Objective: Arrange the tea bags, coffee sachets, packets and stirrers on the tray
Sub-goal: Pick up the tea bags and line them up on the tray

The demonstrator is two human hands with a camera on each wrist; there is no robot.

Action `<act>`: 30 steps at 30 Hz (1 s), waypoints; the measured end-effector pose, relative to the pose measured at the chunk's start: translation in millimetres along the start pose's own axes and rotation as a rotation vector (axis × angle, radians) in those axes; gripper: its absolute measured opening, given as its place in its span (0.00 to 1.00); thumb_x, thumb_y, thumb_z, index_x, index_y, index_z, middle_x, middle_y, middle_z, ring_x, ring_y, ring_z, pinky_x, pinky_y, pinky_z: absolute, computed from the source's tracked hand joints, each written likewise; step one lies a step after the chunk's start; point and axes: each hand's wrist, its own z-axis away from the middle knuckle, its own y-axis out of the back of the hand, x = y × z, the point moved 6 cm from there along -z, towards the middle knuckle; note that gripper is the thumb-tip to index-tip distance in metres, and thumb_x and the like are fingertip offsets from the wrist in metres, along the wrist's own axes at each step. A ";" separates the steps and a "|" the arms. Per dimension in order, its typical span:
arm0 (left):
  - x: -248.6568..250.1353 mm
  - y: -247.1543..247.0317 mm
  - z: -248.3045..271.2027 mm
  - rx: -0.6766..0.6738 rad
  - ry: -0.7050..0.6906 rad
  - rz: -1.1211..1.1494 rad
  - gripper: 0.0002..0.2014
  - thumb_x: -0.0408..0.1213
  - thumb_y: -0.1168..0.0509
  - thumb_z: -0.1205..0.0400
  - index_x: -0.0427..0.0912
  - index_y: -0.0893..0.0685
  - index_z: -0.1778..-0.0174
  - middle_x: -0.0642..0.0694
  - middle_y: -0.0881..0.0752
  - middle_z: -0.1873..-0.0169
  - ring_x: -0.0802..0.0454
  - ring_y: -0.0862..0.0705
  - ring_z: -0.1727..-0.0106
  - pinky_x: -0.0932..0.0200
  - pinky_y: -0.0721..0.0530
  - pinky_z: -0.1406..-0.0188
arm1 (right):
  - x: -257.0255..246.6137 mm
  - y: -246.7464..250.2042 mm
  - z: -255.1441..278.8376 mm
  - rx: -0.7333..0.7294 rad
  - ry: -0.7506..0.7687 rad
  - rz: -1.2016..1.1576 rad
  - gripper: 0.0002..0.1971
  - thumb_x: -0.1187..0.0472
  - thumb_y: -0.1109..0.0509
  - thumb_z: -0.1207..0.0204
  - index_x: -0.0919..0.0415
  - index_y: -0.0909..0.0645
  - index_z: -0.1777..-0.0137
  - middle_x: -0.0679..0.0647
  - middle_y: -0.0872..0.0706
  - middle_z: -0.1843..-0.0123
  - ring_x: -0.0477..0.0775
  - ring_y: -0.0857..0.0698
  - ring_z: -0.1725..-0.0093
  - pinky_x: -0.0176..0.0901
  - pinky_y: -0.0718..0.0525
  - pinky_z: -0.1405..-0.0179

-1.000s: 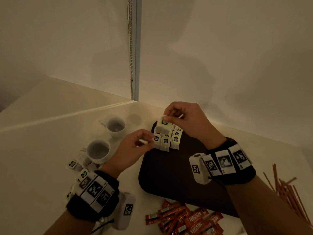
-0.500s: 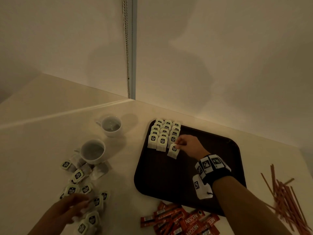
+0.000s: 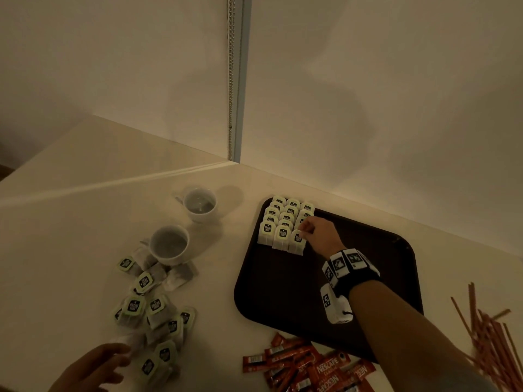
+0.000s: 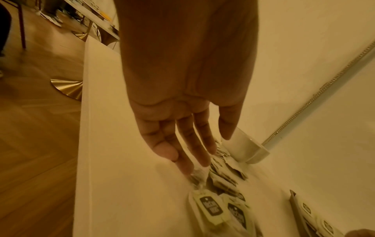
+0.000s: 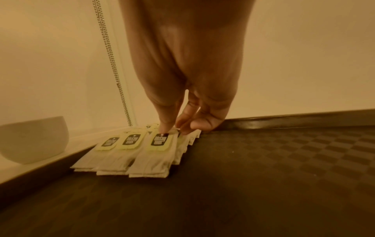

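You had the tea bags (image 3: 285,222) laid in overlapping rows at the tray's (image 3: 368,244) eleven o'clock corner, tags showing, probably to leave room for the rest. Your right hand (image 3: 318,233) pinched the tag of the nearest tea bag (image 5: 156,154), squaring it with its row. Your left hand (image 4: 182,136), fingers straight and holding nothing, reached into the loose heap (image 3: 152,315) at eight o'clock by the cups (image 3: 169,244). Sachets (image 3: 311,366) lay at six o'clock, stirrers (image 3: 489,332) at four, both off the tray.
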 end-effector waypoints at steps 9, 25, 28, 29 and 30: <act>4.4 11.8 9.6 0.037 -0.138 -0.080 0.07 0.31 0.39 0.16 0.45 0.16 0.51 0.46 0.11 0.55 0.44 0.13 0.56 0.54 0.21 0.61 | -102.3 -41.3 53.3 -0.063 0.347 -0.106 0.06 0.62 0.29 0.24 0.58 0.18 0.48 0.52 0.19 0.53 0.48 0.21 0.57 0.29 0.25 0.58; 35.4 -36.2 -1.0 -0.043 -0.393 -0.555 0.20 0.42 0.25 0.28 0.44 0.21 0.42 0.45 0.19 0.50 0.48 0.20 0.50 0.56 0.22 0.51 | -167.8 -205.7 165.8 -0.380 0.269 0.359 0.26 0.53 0.29 0.24 0.66 0.34 0.33 0.63 0.29 0.32 0.63 0.28 0.33 0.51 0.26 0.36; 29.9 -51.0 -1.0 0.001 -0.411 -0.624 0.20 0.41 0.31 0.24 0.43 0.23 0.37 0.44 0.20 0.42 0.46 0.21 0.44 0.57 0.23 0.49 | -164.7 -207.2 164.5 -0.396 0.191 0.305 0.21 0.61 0.32 0.23 0.67 0.33 0.34 0.64 0.29 0.33 0.64 0.25 0.36 0.50 0.25 0.38; 28.8 -52.4 -1.4 0.041 -0.416 -0.604 0.19 0.41 0.32 0.23 0.43 0.23 0.37 0.43 0.20 0.42 0.46 0.21 0.43 0.58 0.24 0.49 | -163.0 -206.7 163.2 -0.413 0.157 0.284 0.23 0.61 0.31 0.24 0.67 0.33 0.34 0.65 0.29 0.34 0.64 0.24 0.36 0.50 0.25 0.38; 28.0 -53.5 -1.8 0.070 -0.424 -0.580 0.18 0.42 0.32 0.23 0.43 0.23 0.37 0.43 0.20 0.42 0.46 0.21 0.43 0.58 0.25 0.50 | -161.1 -206.3 161.5 -0.429 0.128 0.269 0.24 0.60 0.29 0.26 0.67 0.33 0.34 0.65 0.30 0.34 0.64 0.24 0.36 0.50 0.24 0.37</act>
